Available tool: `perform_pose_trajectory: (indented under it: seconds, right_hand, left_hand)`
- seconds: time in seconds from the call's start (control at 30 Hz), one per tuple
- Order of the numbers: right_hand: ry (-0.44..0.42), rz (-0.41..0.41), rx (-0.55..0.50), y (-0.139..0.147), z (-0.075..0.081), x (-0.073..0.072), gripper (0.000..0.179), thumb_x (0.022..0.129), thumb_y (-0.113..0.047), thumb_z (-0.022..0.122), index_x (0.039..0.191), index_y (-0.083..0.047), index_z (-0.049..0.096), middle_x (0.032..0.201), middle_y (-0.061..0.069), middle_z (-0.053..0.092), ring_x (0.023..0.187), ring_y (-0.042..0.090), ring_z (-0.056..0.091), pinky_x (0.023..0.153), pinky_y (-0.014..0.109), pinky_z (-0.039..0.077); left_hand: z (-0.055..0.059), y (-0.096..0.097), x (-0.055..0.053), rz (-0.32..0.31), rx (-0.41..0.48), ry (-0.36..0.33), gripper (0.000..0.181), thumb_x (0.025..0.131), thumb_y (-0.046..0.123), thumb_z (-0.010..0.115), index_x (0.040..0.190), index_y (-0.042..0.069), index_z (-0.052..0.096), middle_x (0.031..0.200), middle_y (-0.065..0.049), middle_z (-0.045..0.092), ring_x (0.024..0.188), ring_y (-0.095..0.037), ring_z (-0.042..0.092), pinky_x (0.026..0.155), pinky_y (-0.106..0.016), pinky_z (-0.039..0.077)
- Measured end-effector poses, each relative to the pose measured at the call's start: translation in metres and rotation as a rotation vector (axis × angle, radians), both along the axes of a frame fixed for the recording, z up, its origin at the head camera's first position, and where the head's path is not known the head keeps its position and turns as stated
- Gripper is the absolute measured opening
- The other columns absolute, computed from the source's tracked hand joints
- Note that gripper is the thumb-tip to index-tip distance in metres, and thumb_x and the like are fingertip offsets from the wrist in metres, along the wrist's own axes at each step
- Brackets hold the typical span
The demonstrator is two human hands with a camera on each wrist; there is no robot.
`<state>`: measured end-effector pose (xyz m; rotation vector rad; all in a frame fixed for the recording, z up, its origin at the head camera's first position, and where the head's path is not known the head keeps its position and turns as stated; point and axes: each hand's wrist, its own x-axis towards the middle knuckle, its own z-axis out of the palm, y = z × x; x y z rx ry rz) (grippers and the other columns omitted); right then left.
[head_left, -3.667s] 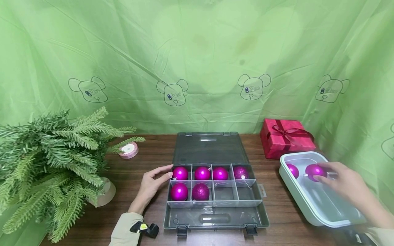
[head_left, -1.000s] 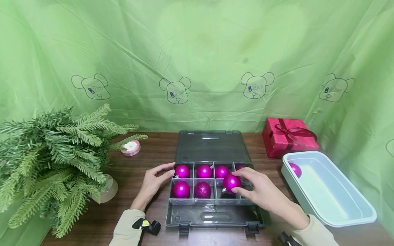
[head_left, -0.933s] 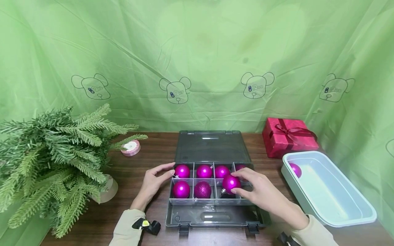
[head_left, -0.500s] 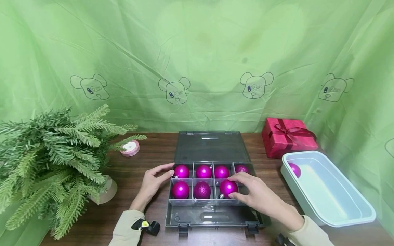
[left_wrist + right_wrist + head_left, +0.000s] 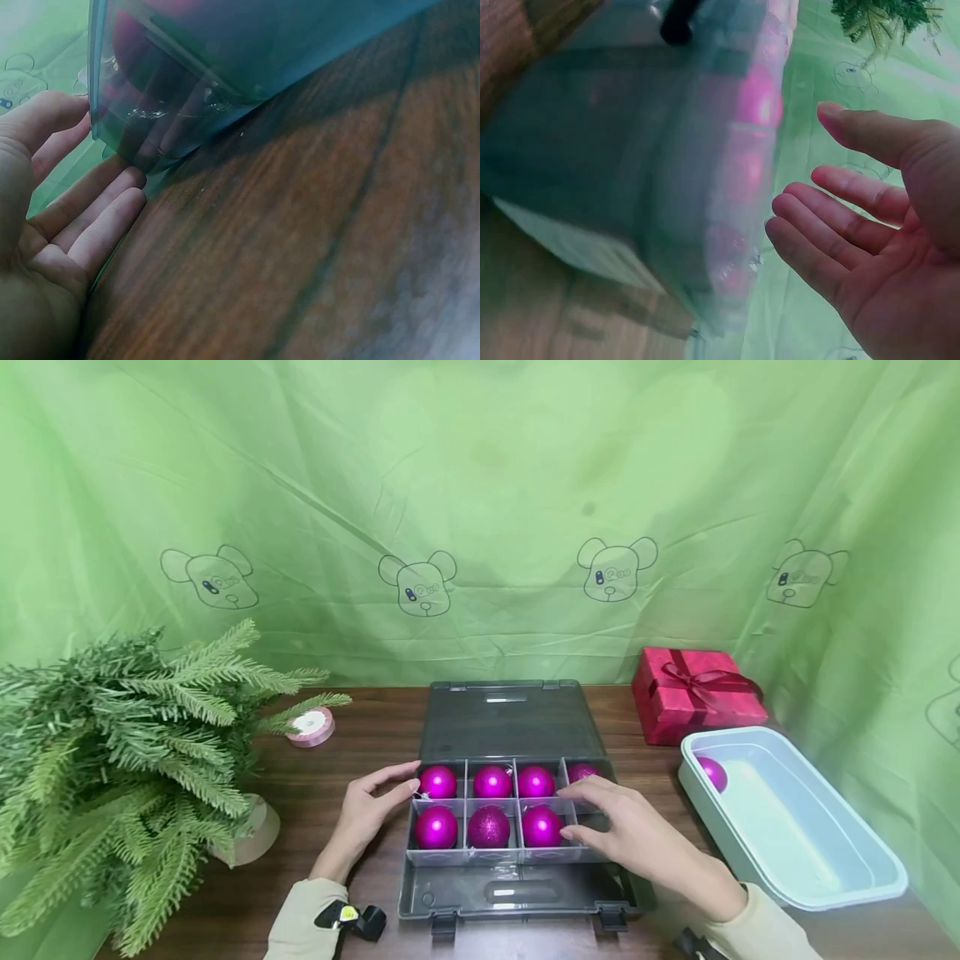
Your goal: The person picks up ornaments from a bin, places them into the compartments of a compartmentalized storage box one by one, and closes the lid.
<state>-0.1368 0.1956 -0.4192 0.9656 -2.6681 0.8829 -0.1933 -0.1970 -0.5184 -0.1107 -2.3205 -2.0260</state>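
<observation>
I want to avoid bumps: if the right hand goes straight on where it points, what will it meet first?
The right hand would probably first meet the smooth magenta ball closest to it in the front row; depth is unclear.

A green fabric backdrop [image 5: 480, 485] is hanging across the whole back and wrapping along the right side, with a long crease [image 5: 322, 506] running diagonally over it. Round-eared cartoon animal heads [image 5: 423, 591] are forming an outlined row on the cloth, another partly showing at the right edge. Pale patches of light [image 5: 682, 435] are glowing high up. Below, a dark brown wood-grain tabletop [image 5: 375, 727] is stretching back to the fabric, whitish sheen [image 5: 528, 941] spreading near its front.
</observation>
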Motion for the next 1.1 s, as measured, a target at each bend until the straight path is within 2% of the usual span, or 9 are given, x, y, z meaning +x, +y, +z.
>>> perform_pose_trajectory:
  seconds: [0.3, 0.43, 0.53, 0.67, 0.77, 0.83, 0.9, 1.03, 1.1]
  right_hand:
    - [0.081, -0.090, -0.008, 0.029, 0.026, -0.001, 0.041, 0.086, -0.017, 0.090, 0.124, -0.011, 0.074, 0.118, 0.000, 0.075, 0.099, 0.021, 0.074, 0.084, 0.042, 0.062]
    - [0.155, -0.124, -0.004, 0.048, 0.041, -0.004, 0.046, 0.082, -0.012, 0.092, 0.125, -0.010, 0.074, 0.119, 0.000, 0.075, 0.103, 0.024, 0.073, 0.086, 0.040, 0.060]
    - [0.198, -0.166, 0.021, 0.062, 0.051, -0.007, 0.049, 0.080, -0.011, 0.093, 0.126, -0.010, 0.074, 0.118, 0.001, 0.075, 0.104, 0.024, 0.072, 0.087, 0.033, 0.056]
    - [0.197, -0.218, 0.028, 0.078, 0.059, -0.010, 0.051, 0.080, -0.012, 0.094, 0.126, -0.006, 0.074, 0.117, 0.006, 0.076, 0.104, 0.028, 0.072, 0.090, 0.015, 0.049]
    - [0.180, -0.266, 0.047, 0.091, 0.066, -0.014, 0.050, 0.082, -0.016, 0.093, 0.127, -0.005, 0.074, 0.118, 0.009, 0.076, 0.102, 0.030, 0.074, 0.090, 0.014, 0.050]
    - [0.156, -0.301, 0.066, 0.101, 0.070, -0.017, 0.050, 0.084, -0.020, 0.092, 0.128, -0.006, 0.073, 0.120, 0.011, 0.076, 0.097, 0.030, 0.076, 0.086, 0.022, 0.054]
    - [0.118, -0.336, 0.091, 0.110, 0.074, -0.019, 0.048, 0.088, -0.024, 0.090, 0.130, -0.008, 0.073, 0.124, 0.012, 0.074, 0.100, 0.033, 0.075, 0.086, 0.038, 0.056]
    - [0.020, -0.370, 0.095, 0.129, 0.075, -0.024, 0.046, 0.093, -0.024, 0.086, 0.133, -0.008, 0.070, 0.130, 0.018, 0.071, 0.114, 0.047, 0.068, 0.090, 0.063, 0.050]
    - [-0.016, -0.385, 0.097, 0.137, 0.073, -0.028, 0.047, 0.094, -0.026, 0.084, 0.134, -0.007, 0.070, 0.131, 0.020, 0.070, 0.116, 0.050, 0.066, 0.091, 0.068, 0.047]
  left_hand:
    - [0.000, -0.002, 0.003, 0.009, -0.024, -0.010, 0.035, 0.091, 0.026, 0.088, 0.124, 0.018, 0.081, 0.124, 0.003, 0.077, 0.125, -0.013, 0.065, 0.104, -0.023, 0.048]
    - [0.001, -0.002, 0.003, 0.008, -0.027, -0.005, 0.035, 0.091, 0.026, 0.088, 0.125, 0.018, 0.081, 0.125, 0.003, 0.077, 0.125, -0.013, 0.065, 0.104, -0.023, 0.049]
    - [0.001, -0.002, 0.002, 0.003, -0.030, -0.002, 0.035, 0.092, 0.026, 0.087, 0.125, 0.018, 0.080, 0.125, 0.002, 0.077, 0.125, -0.013, 0.065, 0.104, -0.023, 0.049]
    - [0.001, -0.002, 0.002, 0.003, -0.030, -0.001, 0.035, 0.092, 0.026, 0.088, 0.125, 0.017, 0.081, 0.125, 0.003, 0.077, 0.125, -0.012, 0.065, 0.104, -0.023, 0.049]
    - [0.000, -0.002, 0.002, 0.003, -0.032, -0.004, 0.035, 0.092, 0.026, 0.088, 0.125, 0.018, 0.080, 0.125, 0.003, 0.076, 0.126, -0.012, 0.065, 0.104, -0.023, 0.048]
    - [0.000, -0.002, 0.002, 0.004, -0.037, -0.008, 0.035, 0.091, 0.027, 0.088, 0.125, 0.018, 0.080, 0.125, 0.003, 0.076, 0.126, -0.012, 0.064, 0.105, -0.023, 0.048]
    - [0.000, -0.002, 0.002, 0.005, -0.042, -0.012, 0.035, 0.091, 0.028, 0.088, 0.125, 0.019, 0.081, 0.125, 0.004, 0.076, 0.126, -0.012, 0.064, 0.105, -0.024, 0.047]
    - [0.000, -0.002, 0.002, 0.006, -0.045, -0.014, 0.035, 0.091, 0.028, 0.088, 0.125, 0.019, 0.081, 0.125, 0.004, 0.076, 0.126, -0.012, 0.064, 0.106, -0.024, 0.046]
    - [0.000, -0.002, 0.001, 0.004, -0.046, -0.014, 0.035, 0.091, 0.028, 0.088, 0.125, 0.020, 0.081, 0.125, 0.004, 0.076, 0.126, -0.012, 0.064, 0.106, -0.024, 0.046]
